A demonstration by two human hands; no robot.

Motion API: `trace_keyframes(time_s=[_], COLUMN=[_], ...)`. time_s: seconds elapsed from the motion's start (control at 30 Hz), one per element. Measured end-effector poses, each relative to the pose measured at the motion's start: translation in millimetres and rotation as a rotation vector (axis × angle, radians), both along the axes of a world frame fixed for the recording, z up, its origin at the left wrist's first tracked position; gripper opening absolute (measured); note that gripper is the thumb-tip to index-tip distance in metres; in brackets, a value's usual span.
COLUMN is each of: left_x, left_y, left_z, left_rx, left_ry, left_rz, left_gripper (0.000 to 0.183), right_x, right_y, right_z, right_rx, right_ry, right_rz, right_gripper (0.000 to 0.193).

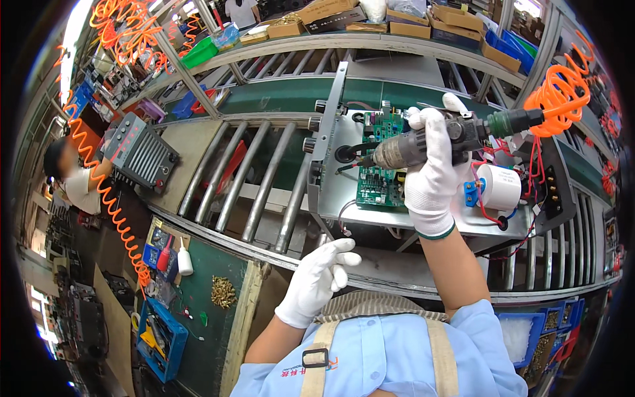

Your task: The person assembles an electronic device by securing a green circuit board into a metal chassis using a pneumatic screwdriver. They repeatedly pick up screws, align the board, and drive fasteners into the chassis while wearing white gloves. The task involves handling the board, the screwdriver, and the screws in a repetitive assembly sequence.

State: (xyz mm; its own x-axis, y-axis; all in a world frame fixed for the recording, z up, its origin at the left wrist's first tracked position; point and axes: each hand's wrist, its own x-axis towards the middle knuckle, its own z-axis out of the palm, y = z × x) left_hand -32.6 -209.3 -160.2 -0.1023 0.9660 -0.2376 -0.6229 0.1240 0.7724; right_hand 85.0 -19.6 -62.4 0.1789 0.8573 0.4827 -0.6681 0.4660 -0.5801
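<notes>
My right hand (431,188), in a white glove, is wrapped around a black pistol-shaped air screwdriver (410,147) with an orange coiled hose (559,99) at its rear. The tool lies sideways, its tip pointing left over the green circuit board (372,192) and near a black cable. That board sits in an opened metal chassis (338,193) with knobs on its left panel (325,139). Right of my right hand, a white cylinder (501,187) with red wires stands in the chassis. My gloved left hand (316,284) hangs before the conveyor's front edge, fingers loosely extended, holding nothing visible.
The chassis rests over a roller conveyor (264,178). A finished-looking grey machine (142,152) stands far left, near another person (73,175). On a green side table lie brass fittings (223,292), a white bottle (184,258) and a blue tool tray (162,341). Cardboard boxes (456,23) line the far shelf.
</notes>
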Motion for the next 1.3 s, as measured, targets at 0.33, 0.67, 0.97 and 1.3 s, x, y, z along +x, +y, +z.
trace_keyframes(time_s=[0.33, 0.67, 0.97, 1.3], left_x=[-8.3, 7.1, 34.7, 37.2], left_y=[13.5, 25.2, 35.7, 34.2], left_z=[-10.5, -2.7, -20.9, -22.7], left_rx=[-0.008, 0.081, 0.005, 0.057], left_ry=[-0.053, -0.107, -0.335, -0.100], left_rz=[0.050, -0.061, -0.140, -0.198], left_gripper=[0.039, 0.034, 0.022, 0.031], right_x=[28.4, 99.6, 138.3, 134.0], right_y=[-15.9, -58.5, -74.5, -77.1], right_z=[3.5, -0.5, 2.9, 4.5], right_rx=[-0.022, -0.030, 0.014, -0.024], right_ry=[0.114, 0.140, 0.188, 0.181], right_rz=[0.162, 0.215, 0.156, 0.102], right_gripper=[0.034, 0.041, 0.044, 0.043])
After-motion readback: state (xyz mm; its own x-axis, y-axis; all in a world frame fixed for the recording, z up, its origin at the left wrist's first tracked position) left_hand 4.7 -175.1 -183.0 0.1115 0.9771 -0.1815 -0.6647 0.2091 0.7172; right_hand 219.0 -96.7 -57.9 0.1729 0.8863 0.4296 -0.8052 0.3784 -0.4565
